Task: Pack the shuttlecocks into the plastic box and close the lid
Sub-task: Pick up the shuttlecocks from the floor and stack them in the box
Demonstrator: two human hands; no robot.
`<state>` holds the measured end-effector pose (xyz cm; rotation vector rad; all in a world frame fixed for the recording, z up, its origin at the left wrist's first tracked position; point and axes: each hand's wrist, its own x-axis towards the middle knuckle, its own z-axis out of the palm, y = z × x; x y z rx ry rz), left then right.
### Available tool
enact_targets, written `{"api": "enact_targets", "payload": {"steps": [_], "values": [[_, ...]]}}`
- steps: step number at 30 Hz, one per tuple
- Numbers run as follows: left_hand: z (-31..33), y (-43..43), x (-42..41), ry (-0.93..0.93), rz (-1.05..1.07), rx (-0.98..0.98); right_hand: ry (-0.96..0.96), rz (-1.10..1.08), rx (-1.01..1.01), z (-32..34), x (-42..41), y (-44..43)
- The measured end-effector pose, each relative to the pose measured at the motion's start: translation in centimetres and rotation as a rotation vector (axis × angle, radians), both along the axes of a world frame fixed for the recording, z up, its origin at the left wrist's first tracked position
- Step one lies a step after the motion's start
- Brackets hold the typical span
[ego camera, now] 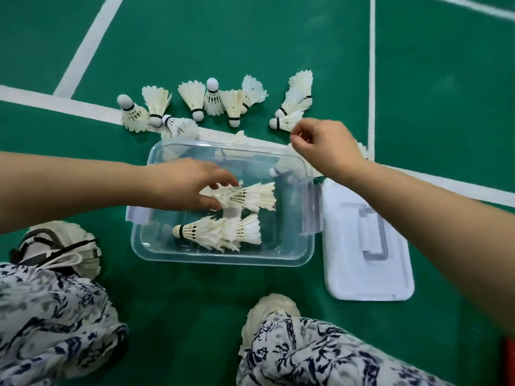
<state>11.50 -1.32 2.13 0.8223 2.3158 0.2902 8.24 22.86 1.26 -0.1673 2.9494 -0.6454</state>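
A nested stack of shuttlecocks (250,197), feathers pointing away from the palm, was gripped by the left hand (189,185) inside the plastic box (223,260). Loose shuttlecocks (287,122) lay just beyond the curled, seemingly empty right hand (323,146), the nearer hand to them. The lid (367,246) rested under that forearm. No writing was legible.

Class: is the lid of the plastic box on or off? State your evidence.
Off. The lid lies flat on the floor beside the plastic box, whose open top lets the left hand hold shuttlecocks inside.
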Motion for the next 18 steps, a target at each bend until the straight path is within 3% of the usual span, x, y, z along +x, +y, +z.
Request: {"api": "enact_targets", "payload": {"steps": [2,8,18], "values": [[-0.1,0.4,0.1,0.008,-0.017,-0.007,-0.014,-0.083,0.06,-1.4,-1.6,2.2],[-0.8,0.4,0.1,0.006,-0.029,-0.036,-0.383,-0.166,0.14,-6.0,-3.6,6.5],[-1.5,-0.1,-0.3,-0.005,0.005,-0.031,-0.397,-0.241,0.02,-8.1,-4.0,7.1]]}}
